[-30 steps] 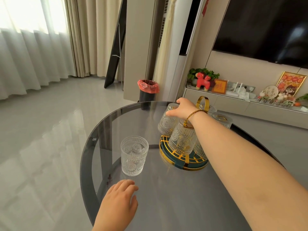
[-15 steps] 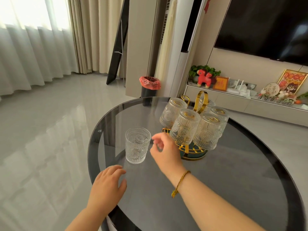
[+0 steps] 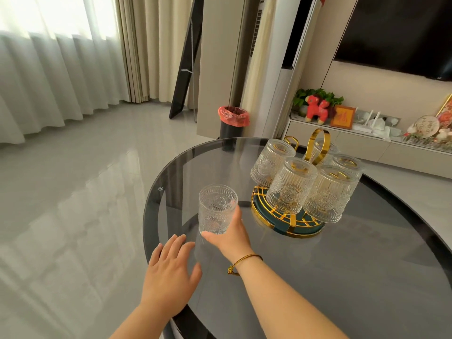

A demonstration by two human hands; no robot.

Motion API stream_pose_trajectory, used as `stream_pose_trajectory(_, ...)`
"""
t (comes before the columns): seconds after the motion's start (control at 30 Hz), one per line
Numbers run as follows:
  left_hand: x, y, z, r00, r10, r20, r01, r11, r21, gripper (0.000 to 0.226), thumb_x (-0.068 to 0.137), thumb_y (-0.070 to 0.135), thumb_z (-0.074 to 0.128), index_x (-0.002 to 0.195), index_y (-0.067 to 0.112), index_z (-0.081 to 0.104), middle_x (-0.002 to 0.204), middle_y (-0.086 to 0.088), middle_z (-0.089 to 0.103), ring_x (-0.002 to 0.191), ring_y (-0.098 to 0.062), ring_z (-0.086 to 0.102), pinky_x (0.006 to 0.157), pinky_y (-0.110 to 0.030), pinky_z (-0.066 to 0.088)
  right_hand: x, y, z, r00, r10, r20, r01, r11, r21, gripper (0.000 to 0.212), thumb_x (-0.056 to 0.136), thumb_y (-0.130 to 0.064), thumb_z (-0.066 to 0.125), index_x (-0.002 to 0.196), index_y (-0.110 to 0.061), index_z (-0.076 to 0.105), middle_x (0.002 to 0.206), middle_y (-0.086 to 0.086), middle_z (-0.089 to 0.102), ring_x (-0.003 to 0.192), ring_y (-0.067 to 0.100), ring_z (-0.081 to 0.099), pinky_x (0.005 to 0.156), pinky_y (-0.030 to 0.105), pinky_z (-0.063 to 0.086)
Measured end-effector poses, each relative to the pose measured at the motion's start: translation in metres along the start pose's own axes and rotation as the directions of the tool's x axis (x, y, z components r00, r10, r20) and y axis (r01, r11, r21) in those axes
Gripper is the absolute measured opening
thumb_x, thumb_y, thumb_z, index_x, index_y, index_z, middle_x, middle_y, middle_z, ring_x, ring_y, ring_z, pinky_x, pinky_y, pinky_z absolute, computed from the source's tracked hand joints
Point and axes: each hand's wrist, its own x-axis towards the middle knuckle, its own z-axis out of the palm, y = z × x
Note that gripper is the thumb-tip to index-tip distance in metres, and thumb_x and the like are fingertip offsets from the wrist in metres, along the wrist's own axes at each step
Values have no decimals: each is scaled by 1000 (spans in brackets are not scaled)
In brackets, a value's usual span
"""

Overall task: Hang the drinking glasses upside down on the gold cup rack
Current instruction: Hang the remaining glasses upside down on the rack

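One embossed drinking glass (image 3: 216, 206) stands upright on the round dark glass table (image 3: 342, 277). My right hand (image 3: 234, 234) wraps around its lower right side, thumb under the base edge. My left hand (image 3: 170, 270) lies flat and open on the table near the front left rim, just short of the glass. The gold cup rack (image 3: 315, 148) with its ring handle and green-and-gold round base (image 3: 288, 225) stands to the right. Several matching glasses (image 3: 288, 187) hang upside down on it. One gold peg (image 3: 291, 141) at the back left is bare.
The table's left and front rim drops to a glossy grey floor. A black bin with a red bag (image 3: 233, 123) stands behind the table. A low TV cabinet with ornaments (image 3: 367, 133) runs along the right wall.
My right hand came back from the rack, crossed left over the table and closed around the upright glass. My left hand stayed flat on the table.
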Motion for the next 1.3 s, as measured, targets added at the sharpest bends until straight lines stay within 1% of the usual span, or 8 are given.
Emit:
stream_pose_trajectory(0.2,1,0,0,1000,-9,3,9,1000,10,46,90,45,34,133,29,29,151,8,21,141,-10,8,116,-32,2,4,-3,3,999,28,-22,-28,1000,11,82,61,-33,74,127,-18,27,126,1,46,120,22,43,97,31,40)
stream_pose_trajectory(0.33,1,0,0,1000,-9,6,9,1000,11,46,90,45,34,133,29,29,150,8,21,141,-11,8,116,-32,2,2,-11,-4,999,50,12,-51,978,202,74,62,-21,75,122,-15,30,113,-6,43,106,13,47,84,22,39)
stream_pose_trajectory(0.5,0,2,-3,1000,-11,22,11,1000,-10,46,90,43,37,133,28,31,150,6,23,140,-11,10,116,-34,4,-4,-24,-18,989,81,127,-137,837,530,59,72,-14,68,124,-9,40,127,10,54,113,21,52,100,39,42)
stream_pose_trajectory(0.67,1,5,-9,998,-15,62,15,1000,-3,46,91,43,35,134,28,28,151,6,20,141,-12,8,116,-34,2,-18,-49,-56,982,8,191,-129,766,630,32,83,-18,55,112,-19,42,114,2,51,109,19,50,93,33,40)
stream_pose_trajectory(0.8,0,7,-12,995,-31,95,32,999,-2,47,92,43,35,135,26,26,152,5,19,141,-13,8,116,-36,3,-22,-79,-98,993,4,117,-62,864,500,14,79,-22,61,90,-21,51,106,5,58,96,16,56,79,30,48)
stream_pose_trajectory(0.93,2,12,-13,993,-62,104,62,998,2,46,92,43,36,134,26,27,150,5,22,140,-14,12,116,-36,6,-20,-110,-153,999,-53,-4,51,943,330,9,78,-28,61,75,-24,54,85,-1,61,95,24,60,82,37,51)
stream_pose_trajectory(1.1,14,16,-11,994,-43,97,42,999,11,43,92,42,37,132,27,31,146,6,29,138,-14,19,116,-34,10,-2,-133,-219,959,-183,-216,163,981,-108,54,71,-40,66,113,-10,48,103,0,52,96,17,51,74,28,41)
stream_pose_trajectory(1.3,39,29,2,998,-18,68,20,1000,-16,40,92,37,37,130,25,36,142,5,33,136,-15,23,116,-36,13,31,-151,-267,943,-221,-250,97,899,-428,76,71,-42,66,129,-6,32,116,6,45,97,16,40,74,29,36)
